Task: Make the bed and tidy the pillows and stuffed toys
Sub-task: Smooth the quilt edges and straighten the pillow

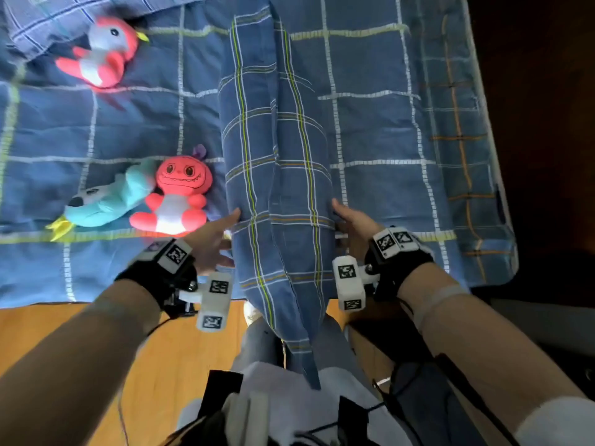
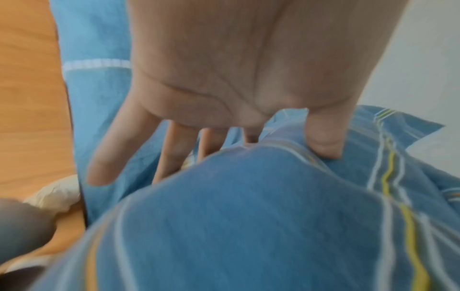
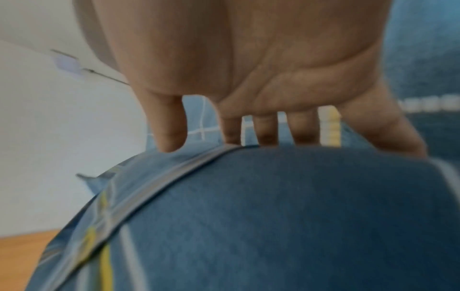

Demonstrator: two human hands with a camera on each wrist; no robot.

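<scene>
A long pillow [image 1: 277, 188] in a blue plaid case stands on edge between my hands, its near end hanging off the bed over my legs. My left hand [image 1: 215, 239] grips its left side, thumb on top and fingers underneath. My right hand [image 1: 351, 223] grips the right side the same way. The left wrist view shows my left hand [image 2: 236, 69] with its thumb dug into the pillow [image 2: 248, 216]. In the right wrist view my right hand [image 3: 248, 59] straddles the pillow [image 3: 273, 216]. A red monster toy [image 1: 177, 194] and a teal toy [image 1: 109, 197] lie left of it.
A red and grey bird toy [image 1: 99, 49] lies at the far left of the blue checked bedcover [image 1: 386, 130]. Another plaid pillow [image 1: 64, 14] sits at the top left corner. Wooden floor [image 1: 64, 333] runs along the near bed edge; the bed's right edge [image 1: 502, 220] borders dark space.
</scene>
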